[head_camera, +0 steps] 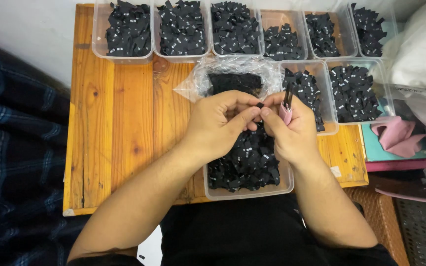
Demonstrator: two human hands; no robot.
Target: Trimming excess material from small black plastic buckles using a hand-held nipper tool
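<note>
both hands [255, 120] pinch a black label [260, 105] over a clear tub [248, 193] full of labels.

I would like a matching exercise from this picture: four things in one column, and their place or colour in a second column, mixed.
Things:
1. small pink tool
2. clear plastic bag
3. pink cloth
4. nearest tub of black labels

Places or states:
A. lying on the right, off the wooden table
B. under both hands
C. crumpled, just beyond the hands
D. held in the right hand

Pairs: 1-D, 2-C, 3-A, 4-B. The left hand pinches a small black piece.
</note>
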